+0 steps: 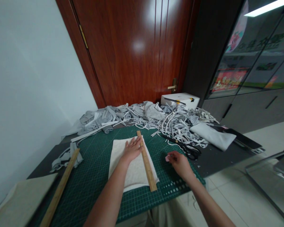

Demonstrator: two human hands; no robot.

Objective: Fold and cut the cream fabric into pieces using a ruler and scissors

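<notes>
A folded cream cloth (pixel 132 176) lies on the green cutting mat (pixel 94 186), with a wooden ruler (pixel 146 164) along its right side. My left hand (pixel 132 149) rests flat on the cloth, fingers spread, their tips touching the ruler's upper part. To the right of the ruler, my right hand (pixel 180 163) is closed on a small pink piece of tailor's chalk (pixel 167 158) above the mat. Beyond that hand lie black scissors (pixel 190 150), partly among fabric scraps.
Grey and white fabric scraps (pixel 142 113) pile along the back, before a white box (pixel 182 98). A second wooden ruler (pixel 61 189) and more cream cloth (pixel 26 198) lie at left. A folded pale cloth (pixel 213 135) is at right, near a metal-framed chair (pixel 257 176).
</notes>
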